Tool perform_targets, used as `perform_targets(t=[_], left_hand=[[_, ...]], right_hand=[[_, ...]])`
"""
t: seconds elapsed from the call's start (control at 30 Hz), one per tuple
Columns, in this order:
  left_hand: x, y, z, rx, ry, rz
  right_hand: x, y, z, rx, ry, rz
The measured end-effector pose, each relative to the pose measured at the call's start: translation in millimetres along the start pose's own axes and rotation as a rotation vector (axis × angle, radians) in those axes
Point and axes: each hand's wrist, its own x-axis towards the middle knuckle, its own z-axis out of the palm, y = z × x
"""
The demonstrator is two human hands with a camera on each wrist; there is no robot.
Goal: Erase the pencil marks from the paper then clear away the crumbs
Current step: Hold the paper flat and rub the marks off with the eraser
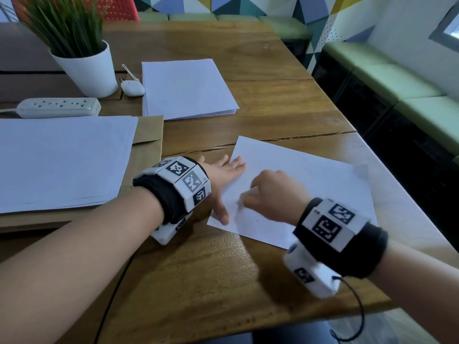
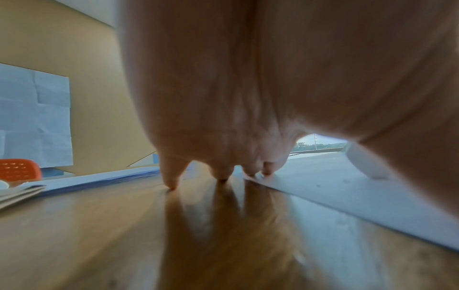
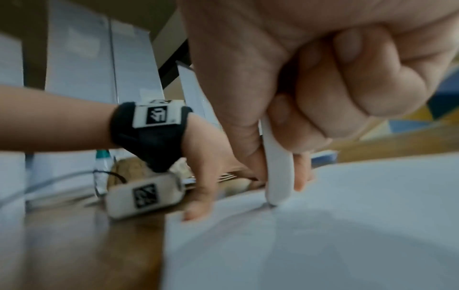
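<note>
Tabletop (image 1: pixel 260 100) — right hand (image 1: pixel 275 194) grip pinches eraser (image 3: pixel 278 176).

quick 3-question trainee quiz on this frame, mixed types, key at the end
1. True or false: the left hand lies flat, with fingers on the edge of the sheet of paper.
2. What does the right hand pinch? A) pencil B) white eraser C) brush
3. Fill in: the eraser's tip touches the ____.

Key:
1. True; the thumb presses the near edge.
2. B, the white eraser.
3. Paper.
</note>
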Motion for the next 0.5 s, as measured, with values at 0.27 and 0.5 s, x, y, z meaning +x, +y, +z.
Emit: perform_targets(t=[0.27,0.5], left_hand=[[1,1,-1,0.005,-0.013,-0.020],[-2,-3,-3,0.021,-0.039,0.009]], right_hand=[[-14,-14,10,-0.061,0.009,-0.095],[-7,49,-23,-0.086,-0.041,-0.013]])
